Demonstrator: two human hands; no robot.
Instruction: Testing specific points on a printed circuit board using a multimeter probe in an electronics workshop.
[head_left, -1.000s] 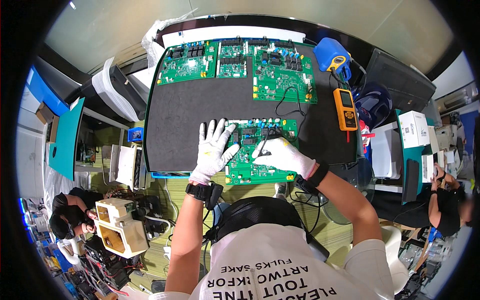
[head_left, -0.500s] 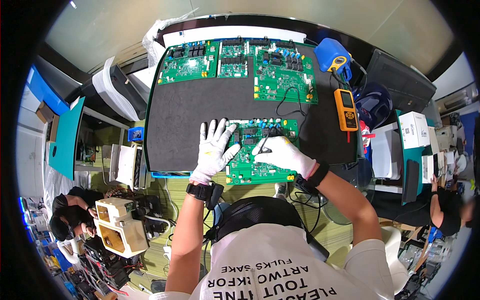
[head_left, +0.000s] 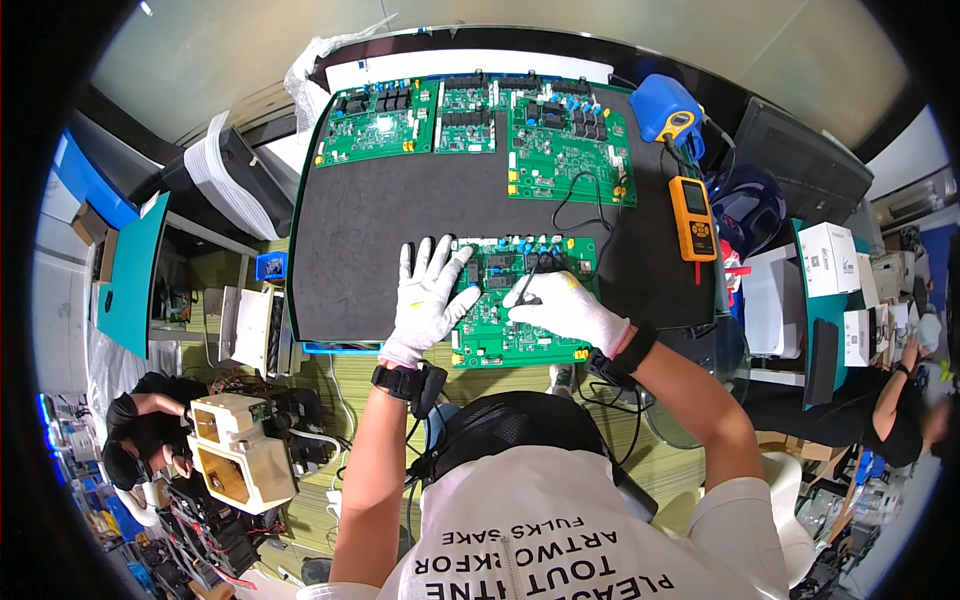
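Observation:
A green circuit board [head_left: 545,345] lies at the near edge of the dark mat, its lower part reaching over the edge. My left hand [head_left: 430,300], in a white glove with dark fingertips, rests with fingers spread on the board's left side. On the board's right half, my gloved right hand [head_left: 568,305] is closed around a slim black pointed tool [head_left: 529,284]. That tool slants over the board among black and blue components; its exact kind and contact point are too small to tell. A thin black cable [head_left: 600,210] runs down to the board's right side.
More green boards [head_left: 375,140] line the mat's far side, with a stacked-looking one [head_left: 570,165] at right. An orange handheld meter [head_left: 692,220] and a blue device [head_left: 665,108] sit at the right edge. Co-workers [head_left: 140,440] are at both sides.
My right hand and the black tool have shifted very slightly, the tool now standing steeper. My left hand has stayed put. The co-worker at right has moved an arm.

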